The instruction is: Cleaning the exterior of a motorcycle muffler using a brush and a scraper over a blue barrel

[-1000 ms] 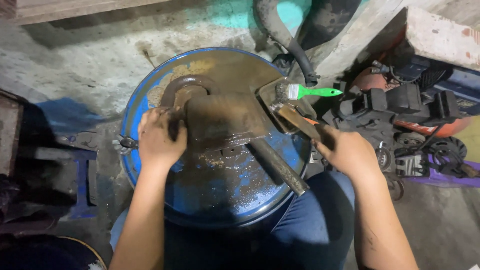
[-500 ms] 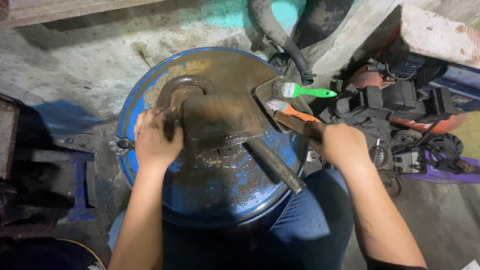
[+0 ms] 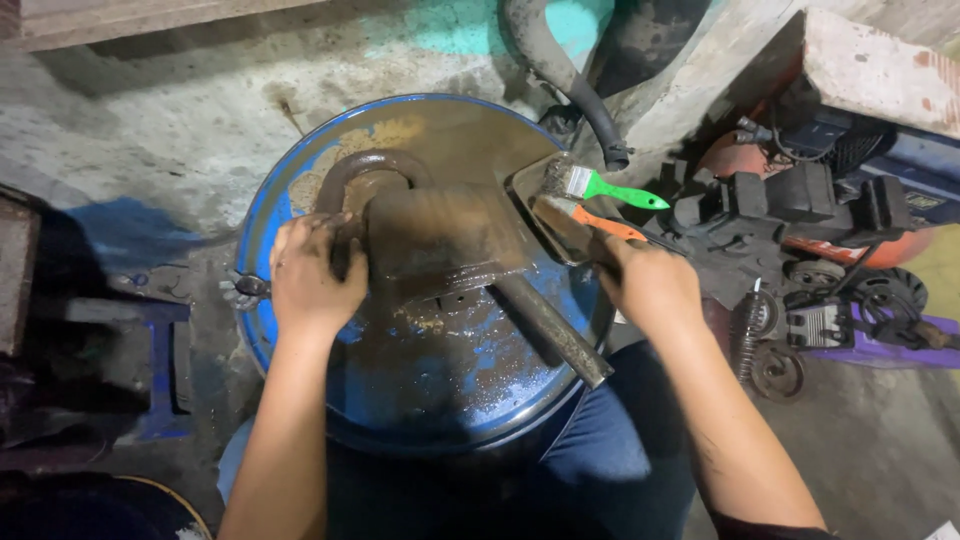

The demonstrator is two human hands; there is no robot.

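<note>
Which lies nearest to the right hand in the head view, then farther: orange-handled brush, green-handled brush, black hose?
1. Orange-handled brush, touching the right hand, just above it.
2. Green-handled brush, next above, on the drum's upper right.
3. Black hose, farthest, beyond the drum's rim.

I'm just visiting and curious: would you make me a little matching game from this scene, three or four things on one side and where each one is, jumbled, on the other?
Things:
1. left hand
2. right hand
3. green-handled brush
4. blue drum

Places:
A. lies in the metal tray at the drum's right edge
B. grips the orange-handled brush
C. stands under the rusty metal part
D. rests on the left side of the rusty metal part

Pairs: 1-D, 2-B, 3-A, 4-C
</note>
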